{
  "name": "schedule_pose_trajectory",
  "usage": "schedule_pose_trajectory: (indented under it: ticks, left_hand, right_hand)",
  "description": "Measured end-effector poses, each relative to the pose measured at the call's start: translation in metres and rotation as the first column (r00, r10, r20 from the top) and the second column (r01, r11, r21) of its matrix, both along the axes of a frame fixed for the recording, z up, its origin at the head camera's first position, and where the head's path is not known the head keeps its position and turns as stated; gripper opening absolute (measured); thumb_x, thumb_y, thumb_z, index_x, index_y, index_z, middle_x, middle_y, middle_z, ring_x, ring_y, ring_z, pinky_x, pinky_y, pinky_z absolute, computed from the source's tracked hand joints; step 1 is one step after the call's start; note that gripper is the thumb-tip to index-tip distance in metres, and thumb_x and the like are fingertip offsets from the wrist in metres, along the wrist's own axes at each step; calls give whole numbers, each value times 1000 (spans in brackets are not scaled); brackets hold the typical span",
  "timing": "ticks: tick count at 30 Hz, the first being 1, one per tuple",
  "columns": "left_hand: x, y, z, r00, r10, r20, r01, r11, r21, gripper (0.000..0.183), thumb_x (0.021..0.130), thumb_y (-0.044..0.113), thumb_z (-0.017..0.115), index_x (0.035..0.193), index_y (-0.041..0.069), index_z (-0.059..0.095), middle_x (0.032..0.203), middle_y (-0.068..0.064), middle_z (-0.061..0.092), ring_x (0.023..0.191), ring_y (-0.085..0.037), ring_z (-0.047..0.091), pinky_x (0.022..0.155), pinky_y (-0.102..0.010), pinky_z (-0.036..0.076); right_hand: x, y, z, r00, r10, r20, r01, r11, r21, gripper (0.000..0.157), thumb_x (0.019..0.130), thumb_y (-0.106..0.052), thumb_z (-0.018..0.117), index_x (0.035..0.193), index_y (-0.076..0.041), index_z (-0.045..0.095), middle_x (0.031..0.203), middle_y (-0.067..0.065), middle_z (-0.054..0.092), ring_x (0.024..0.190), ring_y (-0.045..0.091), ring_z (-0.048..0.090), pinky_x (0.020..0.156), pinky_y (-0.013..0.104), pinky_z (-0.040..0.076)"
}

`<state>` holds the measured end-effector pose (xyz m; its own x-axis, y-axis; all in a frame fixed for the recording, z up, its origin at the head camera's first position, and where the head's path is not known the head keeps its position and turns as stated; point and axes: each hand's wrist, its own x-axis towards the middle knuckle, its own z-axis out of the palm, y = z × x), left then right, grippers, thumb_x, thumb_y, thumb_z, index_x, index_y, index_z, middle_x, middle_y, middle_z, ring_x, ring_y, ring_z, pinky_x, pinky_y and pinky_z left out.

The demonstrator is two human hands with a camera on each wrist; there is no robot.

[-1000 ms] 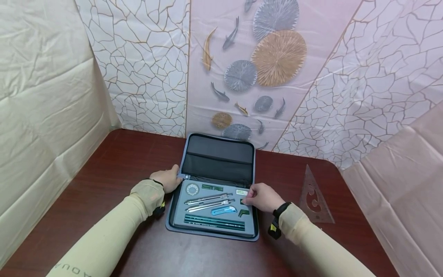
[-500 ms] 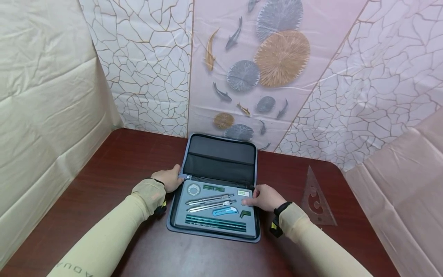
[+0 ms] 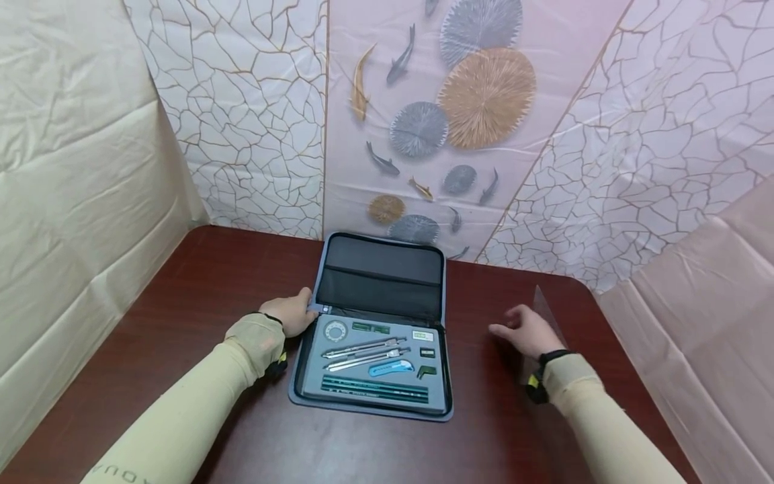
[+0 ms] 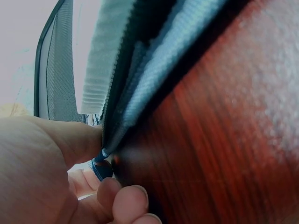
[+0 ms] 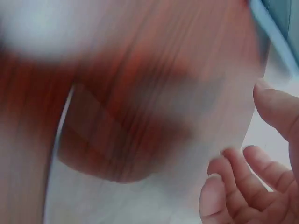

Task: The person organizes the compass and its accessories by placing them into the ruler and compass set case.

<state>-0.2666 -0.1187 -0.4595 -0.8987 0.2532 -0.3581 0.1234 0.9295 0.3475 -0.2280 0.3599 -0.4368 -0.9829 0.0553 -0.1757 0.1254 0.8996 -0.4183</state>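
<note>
An unzipped blue-grey zip case (image 3: 449, 403) lies on the table, its lid folded back. Its grey foam tray (image 3: 377, 341) bears two compasses (image 3: 363, 358), a blue cutter (image 3: 391, 368), dark green pencils (image 3: 375, 390), a white eraser (image 3: 422, 336), a small dark sharpener (image 3: 426, 352), a white round dial (image 3: 335, 331) and small green pieces. My left hand (image 3: 291, 314) grips the case's left edge by the hinge, thumb and fingertips on either side of its zip rim (image 4: 154, 77). My right hand (image 3: 527, 331), fingers loosely bent and holding nothing, hovers right of the case.
A clear set square (image 3: 547, 312) lies to the right, mostly hidden behind my right hand and wrist. Patterned cloth (image 3: 260, 121) hangs along the back and pale cloth (image 3: 91, 188) on the left. The table (image 3: 242, 262) is dark red wood.
My right hand has left the sharpener in the tray and moved right, over towards the set square. The sharpener now shows in full. My left hand stays at the case's edge.
</note>
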Motion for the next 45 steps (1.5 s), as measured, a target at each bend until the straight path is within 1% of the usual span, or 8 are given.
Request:
schedule_pose_trajectory:
  ticks: [11,15,27,36,38,40,43,45]
  left_hand:
    - [2,3,5,1000,10,6,-10,1000,-3,46,102,33,45,137,5,36,127,-20,57,98,-31,61,81,-46,47]
    - [0,2,5,1000,12,5,-12,1000,-3,46,102,34,45,136,5,37,129,-19,57,100,-32,61,81,-46,47]
    - [-6,0,12,1000,27,2,-27,1000,-6,42,102,32,46,133,5,39,121,-20,59,100,-33,61,81,-47,47]
    - [-8,4,-5,998,47,35,-46,999,-12,43,102,33,46,134,5,37,122,-20,59,99,-31,61,80,-47,47]
    - [-7,5,-8,998,43,41,-43,999,-11,42,102,33,46,132,6,37,119,-20,60,97,-30,61,80,-46,47]
    - [-6,5,-9,998,41,44,-41,999,-8,41,102,33,46,132,6,37,118,-19,60,97,-30,60,80,-46,46]
    - [-6,4,-8,998,46,48,-46,999,-10,40,102,34,46,130,7,38,119,-19,60,95,-28,60,79,-45,46]
    - [-6,3,-4,998,51,48,-51,999,-5,41,102,34,46,131,6,37,124,-20,58,97,-29,59,80,-45,45]
  right_hand:
    - [21,83,11,965,-165,204,133,978,161,122,72,-74,65,125,29,27,116,48,33,105,57,39,83,61,42]
    - [23,88,10,939,-193,285,136,968,210,132,68,-78,65,123,33,18,116,52,29,107,60,35,87,61,41]
    - [14,84,3,942,-149,300,108,983,149,120,71,-76,65,120,31,39,120,45,45,97,43,56,79,49,50]
    - [18,76,-5,924,-197,327,194,980,40,141,70,-74,69,131,31,-2,122,50,25,107,52,45,84,51,48]
    - [19,78,-7,932,-189,308,207,978,-25,123,72,-66,73,127,28,18,107,41,43,89,41,54,71,43,51]
    - [19,81,-8,947,-149,284,184,978,-99,85,77,-56,75,100,19,43,80,23,54,66,27,53,56,36,46]
    - [20,88,-10,967,-64,245,129,958,-257,46,87,-39,72,81,1,51,62,5,54,55,16,49,50,31,43]
    - [21,91,-11,973,-11,232,92,935,-343,37,92,-32,67,90,3,55,67,3,56,58,15,51,54,31,45]
